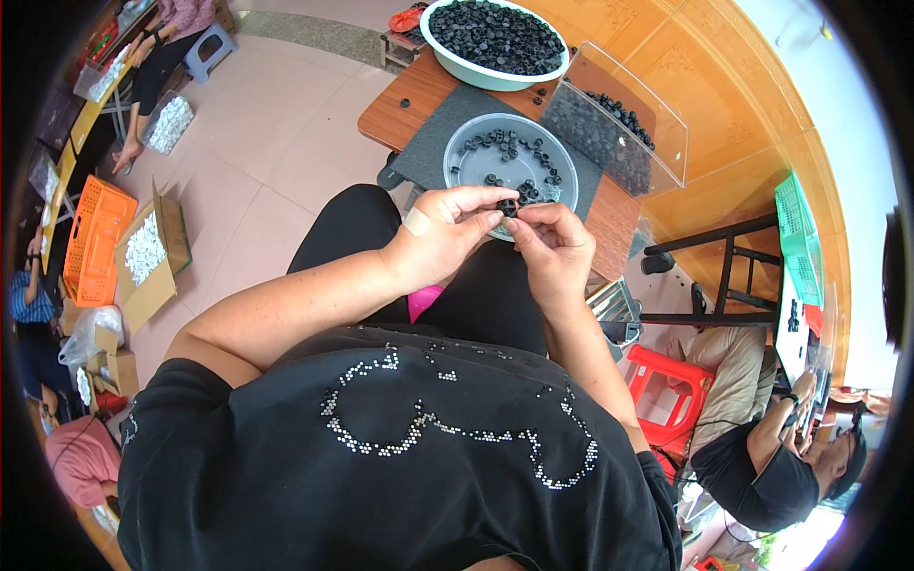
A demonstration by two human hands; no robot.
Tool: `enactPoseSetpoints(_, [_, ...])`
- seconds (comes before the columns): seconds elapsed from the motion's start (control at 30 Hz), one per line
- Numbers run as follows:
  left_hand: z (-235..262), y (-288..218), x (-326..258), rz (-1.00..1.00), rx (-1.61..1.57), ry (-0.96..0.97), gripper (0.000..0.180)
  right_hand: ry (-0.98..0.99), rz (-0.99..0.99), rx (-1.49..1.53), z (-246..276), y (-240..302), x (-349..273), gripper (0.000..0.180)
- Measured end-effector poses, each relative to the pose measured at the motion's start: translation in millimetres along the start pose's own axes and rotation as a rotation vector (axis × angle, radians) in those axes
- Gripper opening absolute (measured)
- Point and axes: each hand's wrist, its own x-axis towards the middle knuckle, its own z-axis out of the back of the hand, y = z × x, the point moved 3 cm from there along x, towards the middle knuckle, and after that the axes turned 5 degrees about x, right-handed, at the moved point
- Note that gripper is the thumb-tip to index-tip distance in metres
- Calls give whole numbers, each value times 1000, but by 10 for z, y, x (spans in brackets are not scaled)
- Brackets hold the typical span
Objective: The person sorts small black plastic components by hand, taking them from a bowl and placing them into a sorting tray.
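In front of my knees, over the near rim of a clear round basin, my two hands meet at the fingertips. Between them is a small black round plastic part. The thumb and forefinger of my left hand pinch it from the left, and a pale patch sticks to that hand near the wrist. From the other side, my right hand grips it with thumb and bent fingers. Its finer shape is partly covered by my fingertips. Several similar black parts lie scattered in the basin.
A pale green tub heaped with black parts stands at the back of the brown table. Right of the basin sits a clear box with more. Someone in dark clothes works at right, near a red stool.
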Motion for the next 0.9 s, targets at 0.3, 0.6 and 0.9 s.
enactPoseSetpoints(0.3, [27,49,-2,-105,293,-20,23,101,-248,-16,92,-107,42,13])
enactPoseSetpoints(0.6, [25,110,-40,2,332,-2,20,155,-165,-34,78,-257,69,18])
enactPoseSetpoints(0.9, [-14,146,-74,95,117,-52,20,184,-249,10,22,-371,26,22])
